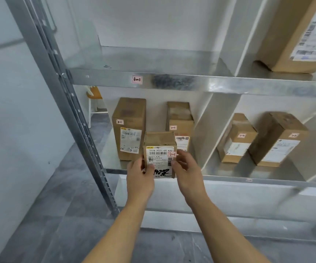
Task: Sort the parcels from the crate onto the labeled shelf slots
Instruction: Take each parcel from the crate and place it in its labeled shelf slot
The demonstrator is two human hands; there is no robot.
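A small brown cardboard parcel (160, 149) with a white shipping label and a pink tag reading 2-1 is held at the front edge of the lower shelf (229, 179). My left hand (140, 175) grips its left side, thumb across the label. My right hand (186, 169) grips its right side. Behind it in the same left slot stand two taller brown parcels tagged 2-1, one on the left (129, 128) and one further back (181, 122). The upper shelf's rail carries a pink slot label 1-1 (137, 79). The crate is out of view.
A white divider (210, 133) separates the left slot from the right slot, where two brown parcels (236, 137) (278, 139) stand. A large parcel (295, 35) sits on the upper shelf's right. The grey metal upright (73, 114) stands left; a chair (94, 103) shows behind.
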